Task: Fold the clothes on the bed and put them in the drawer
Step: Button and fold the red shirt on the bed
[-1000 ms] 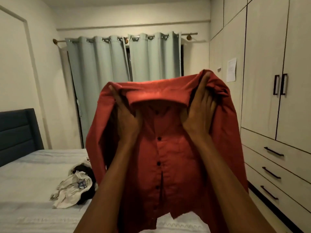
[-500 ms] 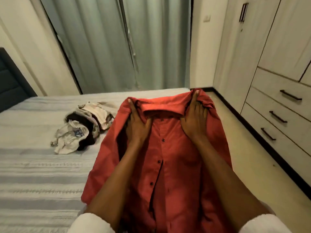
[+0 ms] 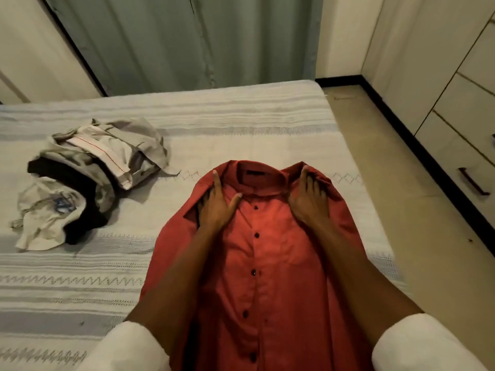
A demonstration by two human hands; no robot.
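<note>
A red button-up shirt (image 3: 267, 258) lies front side up on the striped bed (image 3: 241, 124), collar pointing away from me. My left hand (image 3: 217, 207) holds its left shoulder, thumb spread on the front and the fingers partly tucked in the fabric. At the other shoulder, my right hand (image 3: 308, 199) grips the cloth with curled fingers. The lower part of the shirt runs out of view under my arms. Closed wardrobe drawers (image 3: 460, 145) with dark handles stand at the right.
A crumpled pile of clothes (image 3: 88, 178), beige, white and black, lies on the bed to the left of the shirt. Green curtains (image 3: 187, 41) hang behind the bed. A strip of tiled floor (image 3: 401, 183) separates bed and wardrobe.
The shirt was held up in the air by its shoulders; both hands have lowered it and it now lies flat on the bed. My view has tilted down.
</note>
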